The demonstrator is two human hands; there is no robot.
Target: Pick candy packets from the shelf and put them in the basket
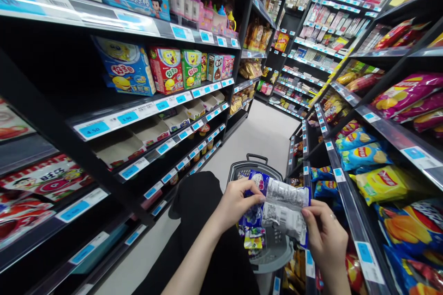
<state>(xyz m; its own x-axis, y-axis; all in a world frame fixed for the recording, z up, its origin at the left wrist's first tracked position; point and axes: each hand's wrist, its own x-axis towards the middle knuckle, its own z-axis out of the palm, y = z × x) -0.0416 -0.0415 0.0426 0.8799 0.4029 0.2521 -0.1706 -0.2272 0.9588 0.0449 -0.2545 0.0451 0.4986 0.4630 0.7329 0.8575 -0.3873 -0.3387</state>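
Both hands clamp one snack packet (pixel 280 207): left hand (pixel 235 203) pinches its left edge, right hand (pixel 325 239) its lower right corner, held over the grey basket (pixel 242 170) w/ a few sweets inside. Risk: packet is slick, prob. foil, so a loose pinch could drop it past the basket rim. Chip shelf (pixel 349 221) edge sits just beside the right hand; open aisle floor (pixel 259 133) lies far ahead.

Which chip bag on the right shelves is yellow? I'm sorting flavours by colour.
The yellow chip bag on the shelf just right of the right hand; the chip bags above it are blue.
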